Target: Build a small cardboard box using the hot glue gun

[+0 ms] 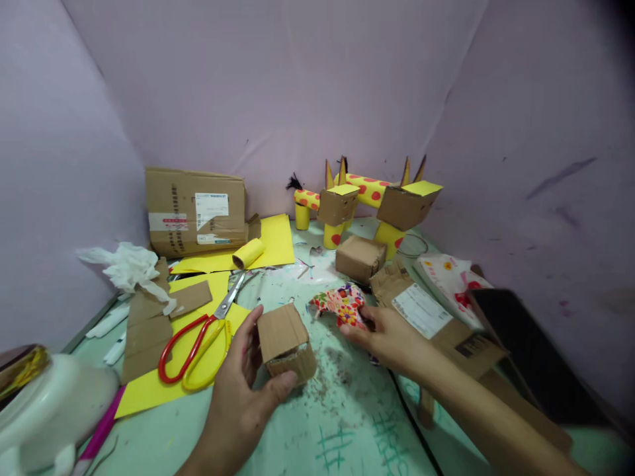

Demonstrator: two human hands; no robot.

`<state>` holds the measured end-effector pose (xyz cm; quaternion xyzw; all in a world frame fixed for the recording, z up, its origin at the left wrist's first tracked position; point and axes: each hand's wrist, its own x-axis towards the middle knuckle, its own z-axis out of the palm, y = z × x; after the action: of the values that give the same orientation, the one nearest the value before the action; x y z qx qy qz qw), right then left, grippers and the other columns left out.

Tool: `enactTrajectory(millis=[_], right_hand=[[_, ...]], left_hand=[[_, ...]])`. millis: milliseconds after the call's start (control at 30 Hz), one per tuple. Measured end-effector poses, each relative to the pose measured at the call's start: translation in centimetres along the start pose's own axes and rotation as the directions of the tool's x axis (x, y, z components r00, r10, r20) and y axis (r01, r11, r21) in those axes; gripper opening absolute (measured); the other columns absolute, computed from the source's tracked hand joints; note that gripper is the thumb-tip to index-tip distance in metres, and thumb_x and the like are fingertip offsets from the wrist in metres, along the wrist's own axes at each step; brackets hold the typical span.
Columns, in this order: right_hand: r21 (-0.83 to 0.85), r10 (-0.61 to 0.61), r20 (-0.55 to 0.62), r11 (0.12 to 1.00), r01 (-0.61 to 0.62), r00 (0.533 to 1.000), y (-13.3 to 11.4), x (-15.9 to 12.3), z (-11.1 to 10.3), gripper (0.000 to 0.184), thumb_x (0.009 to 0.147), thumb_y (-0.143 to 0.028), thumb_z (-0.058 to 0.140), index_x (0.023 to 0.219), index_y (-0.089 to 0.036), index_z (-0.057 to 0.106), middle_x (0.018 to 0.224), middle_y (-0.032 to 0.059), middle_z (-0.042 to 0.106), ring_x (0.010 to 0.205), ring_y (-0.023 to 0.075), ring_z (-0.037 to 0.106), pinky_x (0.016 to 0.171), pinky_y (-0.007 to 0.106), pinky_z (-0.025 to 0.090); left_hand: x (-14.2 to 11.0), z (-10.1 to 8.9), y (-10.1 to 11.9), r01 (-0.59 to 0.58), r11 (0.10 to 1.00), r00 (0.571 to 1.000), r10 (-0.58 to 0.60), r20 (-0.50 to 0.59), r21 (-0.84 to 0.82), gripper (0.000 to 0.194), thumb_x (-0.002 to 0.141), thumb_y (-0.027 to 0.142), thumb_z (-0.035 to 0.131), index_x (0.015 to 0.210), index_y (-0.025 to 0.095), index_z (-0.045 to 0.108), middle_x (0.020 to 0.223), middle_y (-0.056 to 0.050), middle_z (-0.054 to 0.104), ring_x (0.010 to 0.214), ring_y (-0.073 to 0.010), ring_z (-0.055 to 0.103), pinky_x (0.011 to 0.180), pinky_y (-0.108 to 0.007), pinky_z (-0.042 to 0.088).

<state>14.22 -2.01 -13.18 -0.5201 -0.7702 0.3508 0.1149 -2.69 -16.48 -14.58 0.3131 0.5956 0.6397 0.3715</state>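
My left hand (pixel 243 390) is closed around a small brown cardboard box (pixel 285 334), thumb on its near face and fingers along its left side. The box has a gap along its front edge. My right hand (pixel 384 334) grips a floral-patterned glue gun (pixel 342 304) whose narrow tip points left, just past the box. Most of its handle is hidden by my fingers. A black cord (pixel 414 423) runs from below this hand to the table's near edge. Scissors (pixel 198 347) with one red and one yellow handle lie left of my left hand, on yellow paper (pixel 149 390).
Two yellow, red-spotted cardboard animals (pixel 340 205) (pixel 407 201) stand at the back. Another small box (pixel 360 258) sits before them. A large carton (pixel 196 211) leans at back left. Flattened cardboard (pixel 461 340) and a dark phone-like slab (pixel 530 357) are on the right; a white object (pixel 64 403) is at left.
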Motion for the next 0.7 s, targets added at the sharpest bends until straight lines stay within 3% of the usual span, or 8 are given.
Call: enactTrajectory(millis=[133, 300, 367, 400, 433, 467, 567, 700], right_hand=[[-0.273, 0.008, -0.065, 0.962, -0.026, 0.998, 0.0, -0.6, -1.1, 0.033, 0.080, -0.033, 0.060, 0.051, -0.019, 0.053, 0.050, 0.0049, 0.054, 0.054, 0.0221, 0.055, 0.049, 0.028, 0.022], [-0.401, -0.028, -0.110, 0.916, -0.019, 0.994, -0.1, -1.8, -0.8, 0.027, 0.085, -0.035, 0.055, 0.074, -0.016, 0.071, 0.076, 0.0178, 0.070, 0.078, 0.0367, 0.066, 0.062, 0.040, 0.042], [-0.242, -0.149, -0.162, 0.964, 0.107, 0.976, -0.3, -2.7, -0.3, 0.032, 0.082, -0.038, 0.060, 0.104, -0.017, 0.070, 0.102, 0.0197, 0.071, 0.100, 0.0402, 0.063, 0.079, 0.051, 0.046], [-0.066, -0.232, -0.184, 0.973, 0.223, 0.955, -0.4, -3.3, 0.1, 0.048, 0.078, -0.040, 0.066, 0.121, -0.019, 0.062, 0.120, 0.0185, 0.065, 0.113, 0.0395, 0.057, 0.090, 0.054, 0.044], [0.161, -0.289, -0.165, 0.935, 0.315, 0.943, -0.6, -3.8, 0.6, 0.070, 0.073, -0.041, 0.072, 0.137, -0.023, 0.048, 0.138, 0.0162, 0.053, 0.127, 0.0373, 0.048, 0.100, 0.055, 0.039], [0.392, -0.310, -0.107, 0.860, 0.327, 0.945, -0.7, -4.3, 1.2, 0.086, 0.070, -0.043, 0.076, 0.144, -0.027, 0.036, 0.149, 0.0127, 0.041, 0.134, 0.0345, 0.041, 0.105, 0.054, 0.036], [0.762, -0.336, 0.135, 0.637, 0.119, 0.932, -1.0, -5.0, 2.8, 0.106, 0.063, -0.049, 0.081, 0.149, -0.031, 0.023, 0.158, 0.0104, 0.024, 0.141, 0.0318, 0.029, 0.108, 0.052, 0.035], [0.884, -0.383, 0.189, 0.467, 0.013, 0.904, -1.0, -4.8, 4.1, 0.107, 0.063, -0.053, 0.081, 0.149, -0.029, 0.021, 0.156, 0.0146, 0.026, 0.140, 0.0318, 0.033, 0.106, 0.049, 0.038]], left_hand=[[-0.2, 0.3, 0.6, 0.019, 1.000, 1.000, -0.019, 0.001, 0.005, 0.094, 0.063, 0.036, 0.079, 0.141, 0.017, 0.031, 0.139, -0.016, 0.051, 0.124, -0.0328, 0.052, 0.101, -0.041, 0.047], [-0.2, 0.0, 0.3, 0.004, 1.000, 1.000, -0.005, 0.026, 0.023, 0.094, 0.064, 0.037, 0.079, 0.142, 0.017, 0.031, 0.140, -0.017, 0.051, 0.125, -0.0339, 0.052, 0.101, -0.043, 0.048], [-0.2, -0.2, -0.2, -0.008, 1.000, 0.999, 0.007, 0.044, 0.026, 0.093, 0.065, 0.037, 0.079, 0.142, 0.018, 0.032, 0.140, -0.017, 0.051, 0.124, -0.0349, 0.053, 0.099, -0.045, 0.049], [-0.2, -0.3, -0.4, -0.014, 1.000, 0.998, 0.012, 0.063, 0.025, 0.093, 0.065, 0.038, 0.080, 0.143, 0.019, 0.032, 0.140, -0.017, 0.051, 0.123, -0.0356, 0.054, 0.098, -0.045, 0.050], [-0.3, -0.2, -0.6, -0.015, 1.000, 0.996, 0.013, 0.085, 0.024, 0.093, 0.064, 0.038, 0.080, 0.142, 0.020, 0.033, 0.140, -0.017, 0.051, 0.122, -0.0362, 0.055, 0.097, -0.046, 0.051], [-0.4, -0.2, -0.7, -0.010, 1.000, 0.994, 0.008, 0.107, 0.020, 0.093, 0.064, 0.039, 0.081, 0.142, 0.020, 0.034, 0.141, -0.017, 0.051, 0.122, -0.0368, 0.055, 0.095, -0.045, 0.052], [-0.8, 0.3, -0.8, 0.023, 1.000, 0.993, -0.024, 0.115, 0.010, 0.092, 0.061, 0.040, 0.083, 0.140, 0.022, 0.039, 0.141, -0.015, 0.052, 0.124, -0.0367, 0.054, 0.094, -0.042, 0.053], [-1.3, 1.0, -0.3, 0.059, 0.998, 0.994, -0.060, 0.087, 0.009, 0.091, 0.057, 0.040, 0.086, 0.135, 0.024, 0.042, 0.135, -0.013, 0.057, 0.121, -0.0328, 0.057, 0.093, -0.038, 0.053]])
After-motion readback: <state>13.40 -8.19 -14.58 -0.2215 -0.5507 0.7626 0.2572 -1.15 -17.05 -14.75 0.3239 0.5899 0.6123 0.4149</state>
